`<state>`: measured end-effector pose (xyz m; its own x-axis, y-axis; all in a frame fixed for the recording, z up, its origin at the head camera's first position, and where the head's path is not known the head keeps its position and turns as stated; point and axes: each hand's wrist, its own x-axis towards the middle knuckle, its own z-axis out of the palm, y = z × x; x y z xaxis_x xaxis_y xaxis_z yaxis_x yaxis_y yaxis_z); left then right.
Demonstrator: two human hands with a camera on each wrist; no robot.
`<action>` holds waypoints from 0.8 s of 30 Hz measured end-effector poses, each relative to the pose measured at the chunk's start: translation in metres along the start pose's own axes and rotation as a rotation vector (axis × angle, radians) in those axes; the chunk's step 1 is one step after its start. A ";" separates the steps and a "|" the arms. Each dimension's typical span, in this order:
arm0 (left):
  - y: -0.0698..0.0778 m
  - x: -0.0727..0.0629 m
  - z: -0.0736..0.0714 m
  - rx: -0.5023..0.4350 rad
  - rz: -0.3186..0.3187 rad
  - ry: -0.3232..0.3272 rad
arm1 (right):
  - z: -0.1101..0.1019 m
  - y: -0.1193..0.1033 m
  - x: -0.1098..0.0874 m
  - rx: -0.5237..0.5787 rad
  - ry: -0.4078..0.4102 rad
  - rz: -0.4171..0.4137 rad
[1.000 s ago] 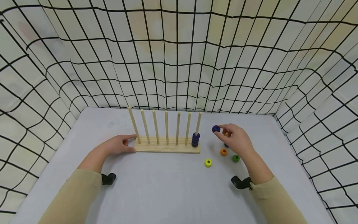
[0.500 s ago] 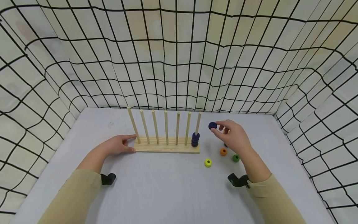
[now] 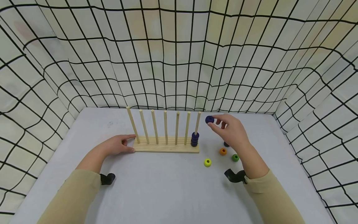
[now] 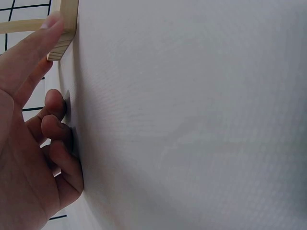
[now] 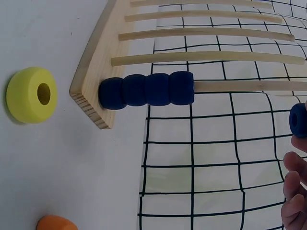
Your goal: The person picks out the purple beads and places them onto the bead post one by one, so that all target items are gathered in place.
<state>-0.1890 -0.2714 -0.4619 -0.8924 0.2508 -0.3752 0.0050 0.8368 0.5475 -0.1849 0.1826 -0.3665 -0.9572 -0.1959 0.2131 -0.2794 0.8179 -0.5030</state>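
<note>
A wooden peg rack (image 3: 166, 148) with several upright pegs lies on the white table. My left hand (image 3: 117, 145) grips its left end between thumb and index finger; in the left wrist view, the thumb (image 4: 33, 52) lies against the board's corner while the other fingers curl below it. Between thumb and fingertips my right hand (image 3: 230, 129) pinches a dark blue bead (image 3: 209, 119), raised just right of the rightmost peg (image 3: 197, 123). That peg carries a stack of several blue beads (image 5: 146, 89). In the right wrist view the held blue bead's hole (image 5: 294, 120) faces the peg.
Loose beads lie near the right forearm: a yellow bead (image 3: 207, 162), an orange bead (image 3: 222, 151), a green bead (image 3: 235, 157) and a dark bead (image 3: 226, 144) partly under the hand. Black-grid netting (image 3: 176, 71) surrounds the table's back and sides.
My right hand has moved left and slightly up with the blue bead, closer to the top of the rightmost peg. My left hand keeps its grip on the rack.
</note>
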 end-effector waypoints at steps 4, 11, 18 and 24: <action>0.000 0.000 -0.001 0.004 0.005 -0.002 | -0.003 -0.005 0.002 0.004 0.013 -0.014; 0.001 -0.001 -0.001 0.005 0.007 -0.002 | -0.007 -0.011 0.004 0.028 0.046 -0.026; 0.003 -0.002 -0.002 -0.001 0.006 -0.002 | -0.011 -0.018 0.006 0.043 0.079 -0.041; 0.004 -0.002 -0.002 -0.010 0.002 -0.003 | -0.010 -0.024 0.008 0.064 0.109 -0.079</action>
<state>-0.1878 -0.2695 -0.4576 -0.8910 0.2540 -0.3764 0.0023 0.8315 0.5555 -0.1853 0.1663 -0.3443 -0.9190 -0.1960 0.3421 -0.3616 0.7650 -0.5329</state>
